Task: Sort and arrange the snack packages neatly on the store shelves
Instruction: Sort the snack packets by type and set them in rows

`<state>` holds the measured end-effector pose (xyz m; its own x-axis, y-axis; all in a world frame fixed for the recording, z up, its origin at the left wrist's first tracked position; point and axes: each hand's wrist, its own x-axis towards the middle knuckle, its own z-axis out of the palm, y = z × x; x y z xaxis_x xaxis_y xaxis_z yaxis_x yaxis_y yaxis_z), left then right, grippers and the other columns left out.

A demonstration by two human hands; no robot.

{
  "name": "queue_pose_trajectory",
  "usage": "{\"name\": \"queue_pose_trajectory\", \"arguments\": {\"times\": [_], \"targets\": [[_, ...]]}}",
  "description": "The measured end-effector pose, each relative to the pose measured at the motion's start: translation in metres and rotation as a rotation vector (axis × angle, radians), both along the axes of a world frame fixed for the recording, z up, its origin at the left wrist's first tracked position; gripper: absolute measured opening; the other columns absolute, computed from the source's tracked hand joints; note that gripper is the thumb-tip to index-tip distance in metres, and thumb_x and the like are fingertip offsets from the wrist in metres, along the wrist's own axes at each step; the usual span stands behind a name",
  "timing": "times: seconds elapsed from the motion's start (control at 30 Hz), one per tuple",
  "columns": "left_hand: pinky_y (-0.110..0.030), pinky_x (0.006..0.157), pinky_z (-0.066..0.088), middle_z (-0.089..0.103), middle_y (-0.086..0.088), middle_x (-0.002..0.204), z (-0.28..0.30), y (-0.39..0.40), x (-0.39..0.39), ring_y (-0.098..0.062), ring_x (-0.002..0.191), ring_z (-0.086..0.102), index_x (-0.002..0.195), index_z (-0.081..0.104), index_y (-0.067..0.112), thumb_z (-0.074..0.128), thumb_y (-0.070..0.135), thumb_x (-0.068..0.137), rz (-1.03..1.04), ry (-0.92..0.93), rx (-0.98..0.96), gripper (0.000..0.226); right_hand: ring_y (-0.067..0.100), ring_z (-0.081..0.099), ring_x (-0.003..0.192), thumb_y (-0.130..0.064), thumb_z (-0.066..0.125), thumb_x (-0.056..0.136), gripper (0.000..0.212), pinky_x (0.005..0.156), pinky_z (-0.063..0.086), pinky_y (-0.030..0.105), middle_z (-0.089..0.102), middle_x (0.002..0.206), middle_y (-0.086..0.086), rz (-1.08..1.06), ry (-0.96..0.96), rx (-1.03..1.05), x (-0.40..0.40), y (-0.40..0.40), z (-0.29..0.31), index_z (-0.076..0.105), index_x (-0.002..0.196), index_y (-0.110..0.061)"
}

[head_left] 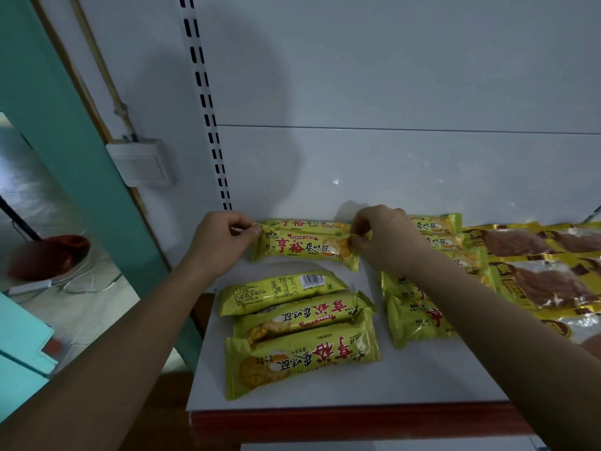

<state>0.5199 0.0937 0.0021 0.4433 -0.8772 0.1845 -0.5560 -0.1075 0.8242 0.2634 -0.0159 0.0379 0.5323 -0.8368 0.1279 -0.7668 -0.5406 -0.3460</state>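
A long yellow-green biscuit package [304,249] lies crosswise near the back of the white shelf [422,375]. My left hand [221,242] pinches its left end seal and my right hand [385,239] pinches its right end seal. Another package of the same kind [302,223] lies just behind it against the back panel. In front, three more yellow-green packages [292,327] lie loosely skewed, one with its barcode side up. To the right, under my right forearm, several more of them [419,317] are stacked in a column.
Gold and clear packs of brown dried snack [536,265] fill the shelf's right side. A slotted upright [208,118] runs up the back panel. Left of the shelf are a teal frame [65,131], a wall box [140,162] and a red object [48,255] on the floor.
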Motion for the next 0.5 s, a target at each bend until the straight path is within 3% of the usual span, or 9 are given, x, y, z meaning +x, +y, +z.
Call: {"name": "queue_pose_trajectory", "arguments": {"times": [0.2, 0.5], "targets": [[-0.050, 0.088, 0.059, 0.076, -0.005, 0.089, -0.009, -0.005, 0.004, -0.023, 0.087, 0.073, 0.088, 0.074, 0.016, 0.071, 0.020, 0.093, -0.020, 0.042, 0.091, 0.007, 0.025, 0.060, 0.084, -0.022, 0.063, 0.095, 0.009, 0.067, 0.049, 0.032, 0.067, 0.099, 0.004, -0.014, 0.088, -0.002, 0.006, -0.007, -0.004, 0.066, 0.103, -0.023], [-0.044, 0.087, 0.057, 0.074, -0.001, 0.086, -0.009, -0.014, -0.004, -0.021, 0.085, 0.070, 0.079, 0.070, 0.025, 0.070, 0.020, 0.094, 0.004, 0.004, 0.071, 0.016, 0.025, 0.064, 0.074, -0.016, 0.064, 0.090, 0.010, 0.061, 0.056, 0.034, 0.067, 0.089, 0.005, -0.105, 0.140, -0.072, 0.014, -0.012, -0.006, 0.068, 0.099, -0.020]]}}
